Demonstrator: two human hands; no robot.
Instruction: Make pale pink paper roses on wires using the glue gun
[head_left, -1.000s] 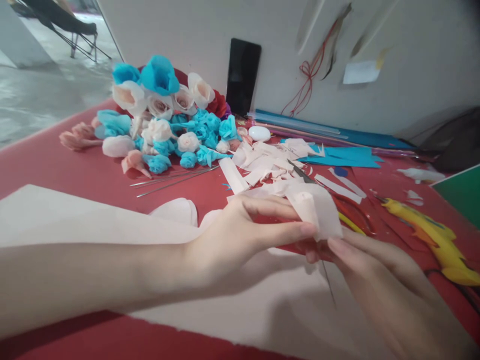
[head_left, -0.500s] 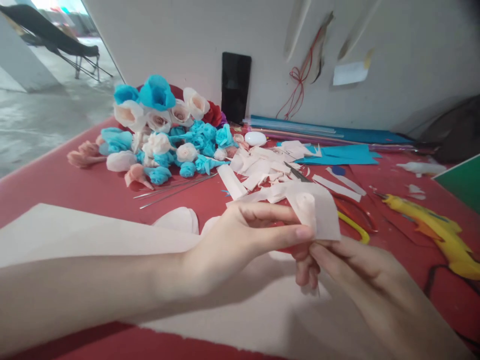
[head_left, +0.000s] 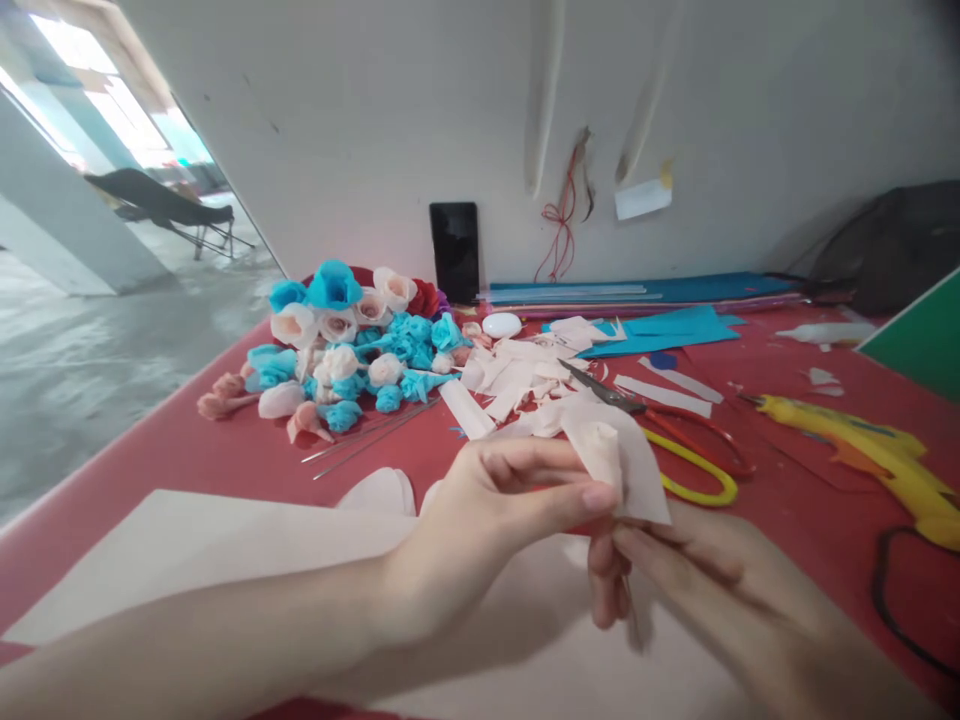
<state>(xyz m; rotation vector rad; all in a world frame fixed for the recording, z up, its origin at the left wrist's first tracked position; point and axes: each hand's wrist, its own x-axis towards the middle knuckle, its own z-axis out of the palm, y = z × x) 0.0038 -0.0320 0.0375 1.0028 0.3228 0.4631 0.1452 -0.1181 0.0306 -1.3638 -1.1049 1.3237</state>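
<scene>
Between the thumb and fingers of my left hand (head_left: 450,540) is a pale pink paper flower (head_left: 604,455) with a tightly rolled centre. A curved pale petal (head_left: 643,470) stands out from its right side. My right hand (head_left: 720,585) is closed, its thumb and fingers pinching the petal's lower edge at the flower's base. A thin wire stem (head_left: 634,610) pokes out below the left fingers. Under both hands lies a large pale paper sheet (head_left: 247,545), with cut petal shapes (head_left: 379,492) near its far edge.
Finished blue, white and pink paper flowers (head_left: 345,375) are heaped at back left beside wires (head_left: 367,440). Beyond my hands lie paper scraps (head_left: 517,370) and scissors (head_left: 697,460). At right is a yellow glue gun (head_left: 855,435) with its cord. A phone (head_left: 456,250) leans on the wall.
The camera view has tilted up and shifted, so more wall shows and the table things sit lower. Both hands keep their hold on the flower and petal, with little visible change.
</scene>
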